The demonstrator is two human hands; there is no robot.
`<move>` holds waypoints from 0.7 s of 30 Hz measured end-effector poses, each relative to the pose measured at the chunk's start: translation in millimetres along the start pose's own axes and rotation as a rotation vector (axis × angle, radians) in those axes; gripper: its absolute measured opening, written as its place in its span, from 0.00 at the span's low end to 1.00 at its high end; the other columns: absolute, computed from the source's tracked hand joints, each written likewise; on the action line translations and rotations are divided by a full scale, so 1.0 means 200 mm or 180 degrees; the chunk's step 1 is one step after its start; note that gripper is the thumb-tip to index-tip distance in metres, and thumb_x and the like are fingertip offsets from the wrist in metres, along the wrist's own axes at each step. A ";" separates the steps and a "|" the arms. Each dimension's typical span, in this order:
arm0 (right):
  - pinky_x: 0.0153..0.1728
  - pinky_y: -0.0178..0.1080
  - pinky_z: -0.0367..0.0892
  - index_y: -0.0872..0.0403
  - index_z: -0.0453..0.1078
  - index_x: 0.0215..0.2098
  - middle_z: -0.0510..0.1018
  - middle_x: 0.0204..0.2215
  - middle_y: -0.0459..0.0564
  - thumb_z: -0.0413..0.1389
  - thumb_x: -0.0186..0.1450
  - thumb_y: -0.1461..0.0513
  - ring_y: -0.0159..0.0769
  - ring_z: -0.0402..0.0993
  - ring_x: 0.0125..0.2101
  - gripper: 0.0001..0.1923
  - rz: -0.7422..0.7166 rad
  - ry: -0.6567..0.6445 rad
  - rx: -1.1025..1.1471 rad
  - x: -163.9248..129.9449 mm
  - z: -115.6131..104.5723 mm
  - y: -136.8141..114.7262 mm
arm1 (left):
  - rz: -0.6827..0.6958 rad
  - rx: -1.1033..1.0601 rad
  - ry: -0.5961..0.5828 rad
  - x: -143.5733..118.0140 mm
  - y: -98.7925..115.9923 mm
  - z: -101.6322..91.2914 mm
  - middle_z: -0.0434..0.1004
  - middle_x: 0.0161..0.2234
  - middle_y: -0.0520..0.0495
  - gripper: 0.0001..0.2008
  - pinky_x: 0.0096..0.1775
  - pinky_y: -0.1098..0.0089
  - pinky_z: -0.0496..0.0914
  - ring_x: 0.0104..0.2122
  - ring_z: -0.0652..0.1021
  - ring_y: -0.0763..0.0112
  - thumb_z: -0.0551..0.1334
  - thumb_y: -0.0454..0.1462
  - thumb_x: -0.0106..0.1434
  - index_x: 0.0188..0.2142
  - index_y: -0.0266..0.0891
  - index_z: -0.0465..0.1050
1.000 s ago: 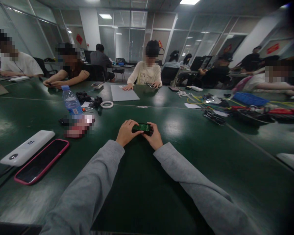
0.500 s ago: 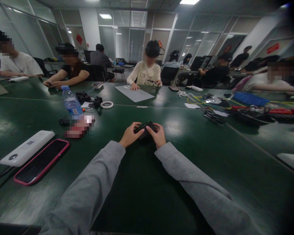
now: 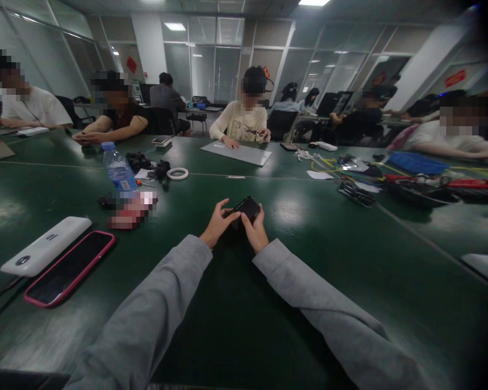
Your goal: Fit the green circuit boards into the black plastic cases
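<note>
A small black box-like device (image 3: 247,208) is held just above the dark green table (image 3: 236,303), tilted with one corner up. My left hand (image 3: 217,223) grips its left end with thumb and fingers. Pressed against the right side of the device is my right hand (image 3: 255,230), fingers wrapped around it. Both forearms wear grey sleeves and reach in from the bottom of the head view. The device's underside is hidden by my fingers.
A phone in a pink case (image 3: 70,267) and a white power bank (image 3: 45,252) lie at the left. A water bottle (image 3: 118,171), a tape roll (image 3: 177,173) and small black parts stand behind. Cables and a blue tray (image 3: 415,162) fill the right. Other people sit around the far side.
The device, which lay flat showing a green face, has been turned over and tipped up; only its black casing shows now. My hands moved slightly closer together. The person opposite slid a grey sheet rightward.
</note>
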State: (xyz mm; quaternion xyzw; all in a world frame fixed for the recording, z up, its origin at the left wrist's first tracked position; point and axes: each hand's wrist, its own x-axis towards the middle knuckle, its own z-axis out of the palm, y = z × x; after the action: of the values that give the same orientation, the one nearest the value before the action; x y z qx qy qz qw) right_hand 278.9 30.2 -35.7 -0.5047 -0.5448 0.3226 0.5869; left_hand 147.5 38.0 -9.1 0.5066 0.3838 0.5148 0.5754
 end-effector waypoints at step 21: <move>0.57 0.50 0.57 0.51 0.51 0.63 0.63 0.57 0.53 0.51 0.63 0.51 0.43 0.61 0.56 0.33 -0.0872 -0.0198 -0.0904 -0.08 0.00 -0.16 | -0.1062 -0.1093 0.0077 0.03 0.00 0.01 0.77 0.37 0.42 0.28 0.40 0.65 0.71 0.38 0.77 0.64 0.54 0.58 0.57 0.44 0.38 0.71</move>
State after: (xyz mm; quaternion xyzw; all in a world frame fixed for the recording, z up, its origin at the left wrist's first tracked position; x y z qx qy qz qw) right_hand 270.5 6.1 -10.7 -0.4933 -0.6663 0.1752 0.5311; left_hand 149.6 43.3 -8.1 0.3246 0.3759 0.4763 0.7255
